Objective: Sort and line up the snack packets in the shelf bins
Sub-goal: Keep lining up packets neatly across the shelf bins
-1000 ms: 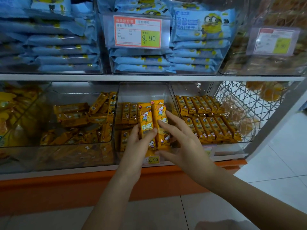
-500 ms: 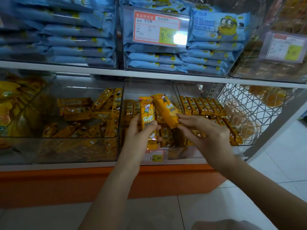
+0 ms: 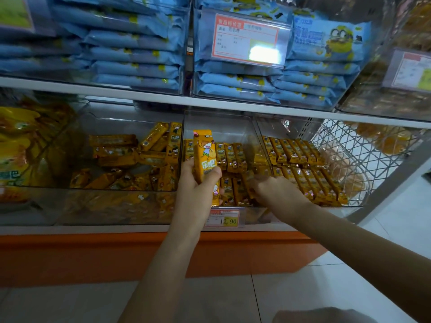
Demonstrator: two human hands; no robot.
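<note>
My left hand [image 3: 198,185] grips a yellow snack packet [image 3: 205,157] and holds it upright in front of the middle clear bin [image 3: 254,127]. My right hand [image 3: 277,192] reaches low into that bin's right front corner. Its fingertips pinch a second yellow packet [image 3: 249,181], which is blurred and lies down among the packets there. More yellow packets [image 3: 231,157] stand in rows at the back of the middle bin. The left bin [image 3: 112,122] holds a jumbled heap of the same packets [image 3: 130,157]. In the right bin the yellow packets [image 3: 300,159] lie in neat rows.
A price tag reading 12,90 [image 3: 224,219] hangs on the middle bin's front. A wire basket [image 3: 349,148] with pale snacks stands at the right. Blue packets [image 3: 140,54] fill the bins on the upper shelf [image 3: 140,96]. An orange base [image 3: 70,257] runs under the shelf above a tiled floor.
My right hand has carried its packet from beside the left hand's packet down into the middle bin's right front. The left hand keeps its packet upright. The camera moved closer.
</note>
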